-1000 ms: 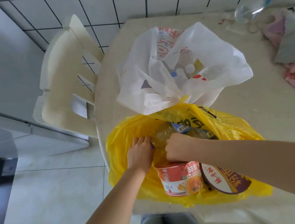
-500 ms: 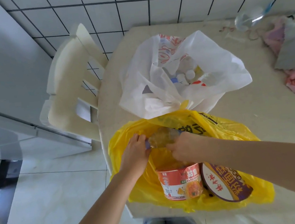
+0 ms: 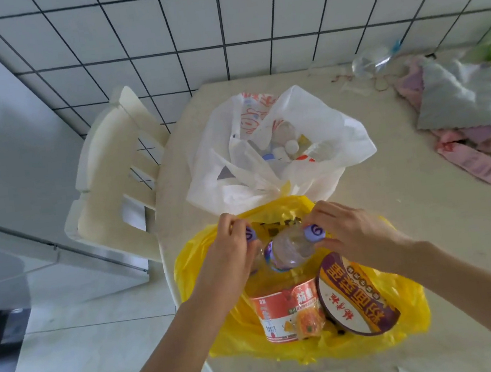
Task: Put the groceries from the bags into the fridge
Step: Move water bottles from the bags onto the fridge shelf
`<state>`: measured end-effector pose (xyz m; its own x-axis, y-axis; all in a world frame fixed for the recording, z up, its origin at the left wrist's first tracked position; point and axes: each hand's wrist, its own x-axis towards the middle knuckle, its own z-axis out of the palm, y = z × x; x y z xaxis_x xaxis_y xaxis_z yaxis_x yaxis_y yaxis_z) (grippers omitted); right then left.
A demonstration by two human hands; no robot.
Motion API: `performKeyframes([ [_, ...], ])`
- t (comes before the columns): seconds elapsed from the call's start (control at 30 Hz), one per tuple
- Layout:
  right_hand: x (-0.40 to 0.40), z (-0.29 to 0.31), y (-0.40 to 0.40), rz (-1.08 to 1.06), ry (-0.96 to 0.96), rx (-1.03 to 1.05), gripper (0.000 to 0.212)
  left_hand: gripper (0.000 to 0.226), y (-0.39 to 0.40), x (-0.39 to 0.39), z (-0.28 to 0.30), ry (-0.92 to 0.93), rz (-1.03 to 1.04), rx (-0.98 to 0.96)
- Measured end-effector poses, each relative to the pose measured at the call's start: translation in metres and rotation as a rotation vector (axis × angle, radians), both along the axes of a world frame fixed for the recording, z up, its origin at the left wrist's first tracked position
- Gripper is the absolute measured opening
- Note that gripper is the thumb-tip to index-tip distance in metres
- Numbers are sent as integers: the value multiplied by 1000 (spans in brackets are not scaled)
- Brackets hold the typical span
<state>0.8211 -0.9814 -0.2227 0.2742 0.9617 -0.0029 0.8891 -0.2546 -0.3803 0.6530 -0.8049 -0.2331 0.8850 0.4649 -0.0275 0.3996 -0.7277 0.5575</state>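
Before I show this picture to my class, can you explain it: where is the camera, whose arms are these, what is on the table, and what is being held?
There is no machine here. A person wears a camera on the head, so it looks down at their own two arms. The left hand and the right hand each grip the purple-capped top of a clear bottle: the left bottle is mostly hidden, the right bottle shows above the yellow bag. That bag also holds a red noodle cup and a purple-lidded bowl. Behind it on the table stands a white bag with more groceries. Cloths lie far right.
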Motion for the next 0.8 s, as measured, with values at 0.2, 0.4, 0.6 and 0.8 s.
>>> performKeyframes([
  [0.2,-14,-16,13,-52,115,30,36,26,13,-11,-16,-117,72,-109],
  [0.4,-34,-25,23,-175,398,34,31,29,5,-23,-37,-156,165,-250],
  [0.6,-61,-44,30,-421,636,138,31,39,-1,-29,-44,-234,272,-451],
  [0.8,-67,-50,33,-545,657,185,35,55,-3,-30,-55,-222,327,-649],
])
